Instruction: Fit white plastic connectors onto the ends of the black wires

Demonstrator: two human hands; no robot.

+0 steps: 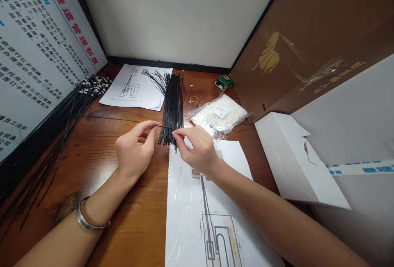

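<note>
A single thin black wire [123, 119] runs across the wooden table toward my hands. My left hand [135, 148] pinches it between thumb and fingertips close to its right end. At that end, my right hand [197, 146] is closed in a pinch; a tiny pale spot shows at the fingertips, too small to tell whether it is a connector or a nail. Just behind both hands lies a thick bundle of black wires [172, 107]. A clear plastic bag of small white connectors [226, 113] lies beyond my right hand, with some white pieces near its opening.
Another wire pile with white ends [92, 84] lies at left against a printed board [46, 53]. A drawing sheet [135, 90] and a green tape measure [224, 82] sit at the back. Under my right arm is a larger drawing [184, 217]. Cardboard [295, 37] and a white box [286, 156] stand right.
</note>
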